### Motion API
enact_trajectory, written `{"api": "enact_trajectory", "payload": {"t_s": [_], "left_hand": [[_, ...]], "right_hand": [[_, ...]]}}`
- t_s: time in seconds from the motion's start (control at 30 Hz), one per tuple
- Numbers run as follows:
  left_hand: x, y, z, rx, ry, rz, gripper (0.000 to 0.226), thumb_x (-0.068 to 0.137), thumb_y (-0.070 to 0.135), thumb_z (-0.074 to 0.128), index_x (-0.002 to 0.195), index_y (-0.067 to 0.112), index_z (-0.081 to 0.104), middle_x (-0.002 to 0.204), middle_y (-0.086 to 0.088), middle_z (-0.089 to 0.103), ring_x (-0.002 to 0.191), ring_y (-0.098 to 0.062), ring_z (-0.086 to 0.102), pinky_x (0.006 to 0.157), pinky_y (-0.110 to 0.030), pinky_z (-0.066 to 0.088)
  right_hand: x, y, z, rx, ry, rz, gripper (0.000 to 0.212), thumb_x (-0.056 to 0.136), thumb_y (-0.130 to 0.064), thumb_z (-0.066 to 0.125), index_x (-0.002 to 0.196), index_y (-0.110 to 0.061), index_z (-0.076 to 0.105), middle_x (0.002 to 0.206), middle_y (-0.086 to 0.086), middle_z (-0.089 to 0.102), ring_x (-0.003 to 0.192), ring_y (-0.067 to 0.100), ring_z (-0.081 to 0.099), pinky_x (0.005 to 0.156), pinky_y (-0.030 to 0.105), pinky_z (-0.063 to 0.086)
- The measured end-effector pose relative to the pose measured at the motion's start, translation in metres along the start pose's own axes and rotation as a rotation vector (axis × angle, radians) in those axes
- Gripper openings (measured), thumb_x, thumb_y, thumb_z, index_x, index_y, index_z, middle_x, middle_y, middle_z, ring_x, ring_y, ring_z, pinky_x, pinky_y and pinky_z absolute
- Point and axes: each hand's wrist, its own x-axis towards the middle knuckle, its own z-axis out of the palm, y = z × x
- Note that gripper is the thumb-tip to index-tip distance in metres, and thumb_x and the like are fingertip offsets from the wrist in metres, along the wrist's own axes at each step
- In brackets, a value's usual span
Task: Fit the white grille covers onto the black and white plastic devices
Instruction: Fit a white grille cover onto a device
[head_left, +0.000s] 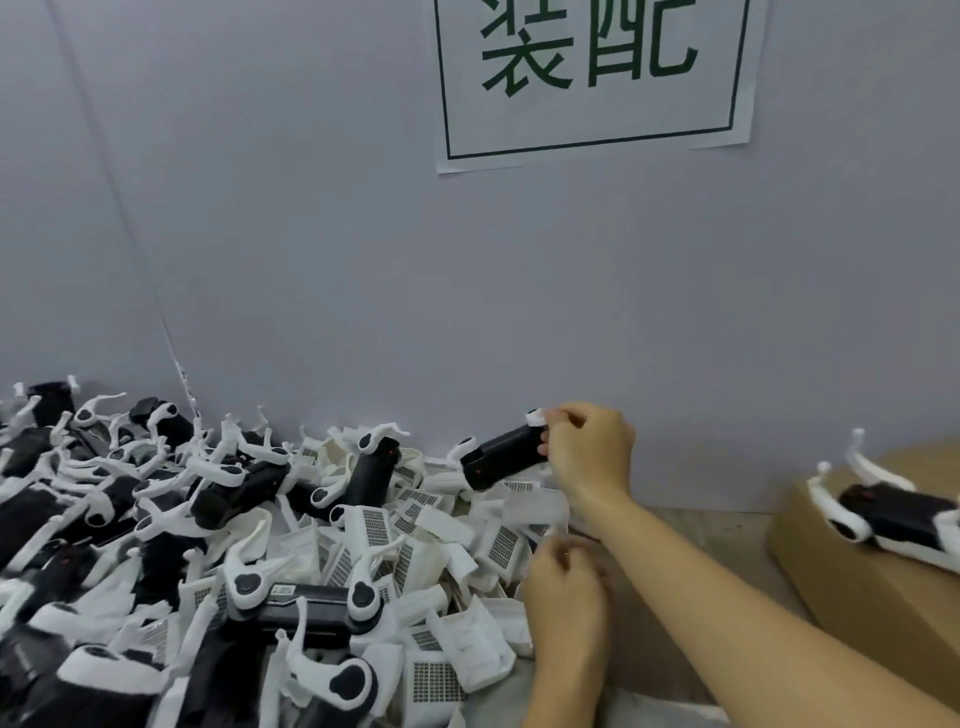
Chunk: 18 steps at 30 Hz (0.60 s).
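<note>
Head view: wide, looking down on bench against grey wall.
Device heap (156, 519): far L of both hands; black/white units tangled, arms sticking up. Prob. the unfinished stock, w/in reach.
Grille covers (441, 545): loose white pile just L of left hand, under the held unit; kept close for quick picks.
Left hand (566, 587): low, at pile's R edge, fingers curled; blurred, cannot tell if it pinches a cover.
Held device (501, 457): lifted above covers, tilted, near wall; raised prob. to free its face for fitting.
Right hand (587, 447): above left hand, apart from it, fingers clamped on device's R end.
Bare bench (701, 530): open room betw. forearms and box.
Cardboard box (841, 577): far R of hands; one device (904, 512) lies on top, likely the done side.
</note>
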Motion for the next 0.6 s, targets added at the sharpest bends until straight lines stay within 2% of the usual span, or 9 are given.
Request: {"api": "enact_trajectory", "payload": {"t_s": [0.03,0.13,0.2,0.3,0.37,0.43,0.5,0.57,0.6], "left_hand": [[-0.006,0.036,-0.043,-0.123,-0.094,-0.106,0.017,0.1,0.009,0.046,0.098,-0.002,0.059,0.067,-0.013,0.064,0.06,-0.032,0.064,0.056,-0.041,0.055],[-0.05,0.042,-0.06,-0.438,0.028,-0.084,0.042,0.099,0.048,0.051,0.113,0.01,0.06,0.098,-0.026,0.07,0.08,-0.045,0.073,0.058,-0.047,0.059],[-0.067,0.047,-0.052,-0.572,-0.067,-0.067,0.05,0.089,0.059,0.058,0.098,0.013,0.075,0.101,-0.024,0.073,0.086,-0.048,0.072,0.063,-0.054,0.058],[-0.07,0.051,-0.051,-0.52,-0.018,-0.015,0.036,0.089,0.043,0.065,0.07,0.015,0.078,0.089,-0.017,0.075,0.076,-0.037,0.073,0.06,-0.042,0.061],[-0.067,0.053,-0.054,-0.567,0.065,0.022,0.024,0.09,0.031,0.066,0.074,0.015,0.073,0.08,-0.013,0.075,0.071,-0.033,0.072,0.054,-0.035,0.059],[-0.072,0.056,-0.054,-0.588,0.133,0.058,0.015,0.091,0.027,0.065,0.084,0.015,0.067,0.073,-0.01,0.074,0.061,-0.027,0.073,0.049,-0.031,0.057],[-0.069,0.06,-0.056,-0.612,0.196,0.089,0.015,0.091,0.027,0.064,0.084,0.014,0.064,0.068,-0.008,0.072,0.052,-0.022,0.071,0.044,-0.031,0.055],[-0.069,0.06,-0.056,-0.615,0.221,0.1,0.016,0.092,0.027,0.064,0.083,0.014,0.064,0.061,-0.005,0.071,0.047,-0.021,0.069,0.04,-0.031,0.053],[-0.069,0.059,-0.056,-0.609,0.23,0.103,0.016,0.092,0.027,0.064,0.084,0.014,0.064,0.059,-0.004,0.071,0.046,-0.021,0.068,0.04,-0.031,0.053]], "right_hand": [[-0.004,-0.004,-0.017,0.08,0.035,0.004,0.03,0.091,-0.008,0.06,0.063,-0.012,0.068,0.062,0.004,0.068,0.058,0.02,0.069,0.058,0.035,0.058],[-0.021,-0.007,-0.064,0.203,0.005,0.042,0.03,0.096,-0.003,0.054,0.072,-0.011,0.071,0.062,0.005,0.071,0.056,0.02,0.07,0.052,0.024,0.055],[-0.038,0.001,-0.088,0.213,-0.129,0.082,0.028,0.099,-0.004,0.054,0.079,-0.011,0.073,0.064,0.008,0.072,0.059,0.023,0.071,0.053,0.023,0.053],[-0.06,0.017,-0.114,0.086,-0.281,0.027,0.022,0.1,-0.014,0.056,0.09,-0.019,0.075,0.079,-0.001,0.076,0.074,0.012,0.073,0.065,0.017,0.053],[-0.061,0.022,-0.13,-0.102,-0.188,-0.069,0.019,0.101,-0.018,0.053,0.102,-0.024,0.071,0.095,-0.012,0.075,0.091,0.001,0.068,0.077,0.007,0.047],[-0.059,0.026,-0.144,-0.419,-0.09,-0.11,0.023,0.1,-0.022,0.049,0.116,-0.021,0.066,0.111,-0.008,0.067,0.108,0.008,0.061,0.09,0.018,0.045],[-0.062,0.027,-0.15,-0.831,-0.214,-0.061,0.029,0.096,-0.041,0.046,0.113,-0.022,0.061,0.113,-0.003,0.061,0.116,0.022,0.056,0.092,0.036,0.044],[-0.067,0.028,-0.149,-1.166,-0.426,0.081,0.05,0.088,-0.061,0.047,0.122,-0.025,0.052,0.12,-0.003,0.059,0.119,0.025,0.054,0.093,0.042,0.042],[-0.069,0.029,-0.148,-1.27,-0.508,0.15,0.058,0.086,-0.062,0.052,0.129,-0.024,0.046,0.125,-0.003,0.058,0.12,0.025,0.054,0.093,0.043,0.04]]}}
